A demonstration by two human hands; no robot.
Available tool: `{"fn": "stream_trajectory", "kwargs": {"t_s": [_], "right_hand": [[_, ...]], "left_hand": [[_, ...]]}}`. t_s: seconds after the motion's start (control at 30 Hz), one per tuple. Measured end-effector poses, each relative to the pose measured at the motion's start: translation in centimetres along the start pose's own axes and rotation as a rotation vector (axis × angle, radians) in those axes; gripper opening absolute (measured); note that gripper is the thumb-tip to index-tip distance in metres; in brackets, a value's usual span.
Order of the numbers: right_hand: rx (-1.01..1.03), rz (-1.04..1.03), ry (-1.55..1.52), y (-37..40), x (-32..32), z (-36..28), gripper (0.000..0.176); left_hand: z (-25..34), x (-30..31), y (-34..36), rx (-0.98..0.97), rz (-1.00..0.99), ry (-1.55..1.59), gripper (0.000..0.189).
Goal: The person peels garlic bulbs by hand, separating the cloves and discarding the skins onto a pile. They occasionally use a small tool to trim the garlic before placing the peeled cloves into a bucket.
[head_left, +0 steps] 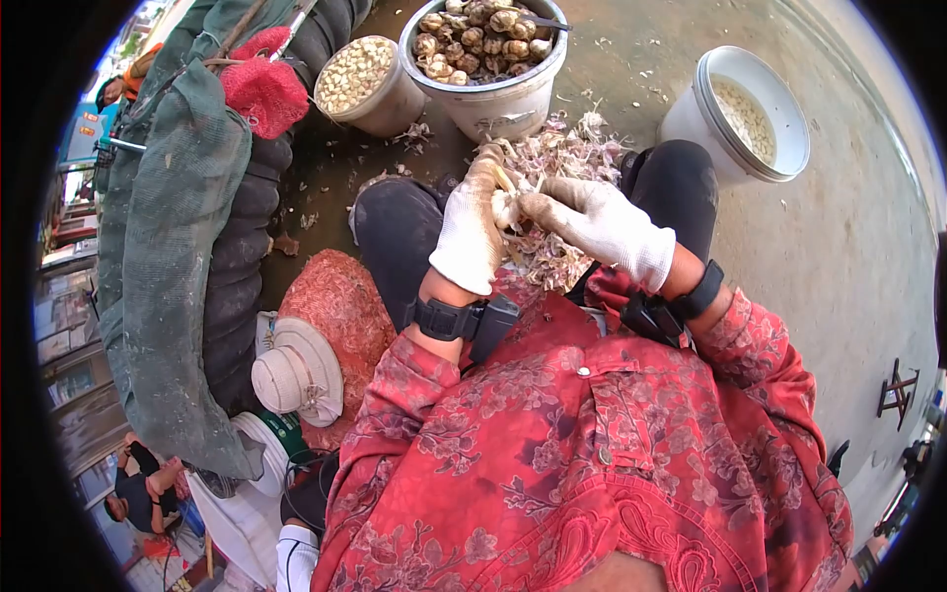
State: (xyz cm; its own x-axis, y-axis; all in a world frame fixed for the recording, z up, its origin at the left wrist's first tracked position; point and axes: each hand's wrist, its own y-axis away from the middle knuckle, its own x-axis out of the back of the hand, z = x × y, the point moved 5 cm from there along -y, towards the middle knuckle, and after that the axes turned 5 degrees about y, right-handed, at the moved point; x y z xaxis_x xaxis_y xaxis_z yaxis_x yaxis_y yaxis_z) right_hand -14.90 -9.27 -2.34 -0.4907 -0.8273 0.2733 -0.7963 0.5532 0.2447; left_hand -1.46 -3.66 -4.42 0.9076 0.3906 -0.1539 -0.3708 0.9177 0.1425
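Observation:
A garlic bulb (506, 209) with pale, partly loosened skin is between my two gloved hands, above my lap. My left hand (472, 225) wraps its fingers round the bulb from the left. From the right, my right hand (604, 223) pinches at the bulb with thumb and forefinger. Both white gloves are stained brown at the fingers. Beneath and beyond the hands lies a heap of papery garlic skins (567, 158) with purple streaks. A large white tub (503, 111) full of unpeeled garlic bulbs (478, 41) stands just past the heap.
Left of the tub, a smaller bucket (395, 111) holds peeled cloves (355, 74). Another white bucket (684, 123), with cloves in liquid, stands at the right. A red mesh sack (330, 281) and a pale hat (296, 370) are by my left side. Further left is a green net-covered bundle (168, 257).

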Motion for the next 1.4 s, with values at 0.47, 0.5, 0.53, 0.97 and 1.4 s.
{"fn": "stream_trajectory", "kwargs": {"t_s": [0.47, 0.5, 0.53, 0.97, 1.4], "right_hand": [[-0.22, -0.195, -0.407, 1.7, -0.2, -1.8, 0.038], [-0.218, -0.196, -0.406, 1.6, -0.5, -1.3, 0.038], [-0.18, -0.191, -0.558, 1.4, -1.2, -0.6, 0.038], [-0.143, -0.172, -0.146, 1.8, -0.5, -0.6, 0.045], [-0.286, -0.103, -0.472, 1.0, -0.4, 1.2, 0.037]], "left_hand": [[0.8, -0.9, 0.0, 0.0, -0.188, 0.019, 0.024], [0.6, -1.1, 0.0, -0.003, -0.187, 0.018, 0.024], [0.5, -1.1, 0.0, -0.001, -0.145, 0.078, 0.024], [0.5, -1.2, 1.0, 0.343, -0.051, 0.098, 0.036], [-0.2, -1.8, 1.1, 0.147, -0.168, 0.187, 0.045]]}}
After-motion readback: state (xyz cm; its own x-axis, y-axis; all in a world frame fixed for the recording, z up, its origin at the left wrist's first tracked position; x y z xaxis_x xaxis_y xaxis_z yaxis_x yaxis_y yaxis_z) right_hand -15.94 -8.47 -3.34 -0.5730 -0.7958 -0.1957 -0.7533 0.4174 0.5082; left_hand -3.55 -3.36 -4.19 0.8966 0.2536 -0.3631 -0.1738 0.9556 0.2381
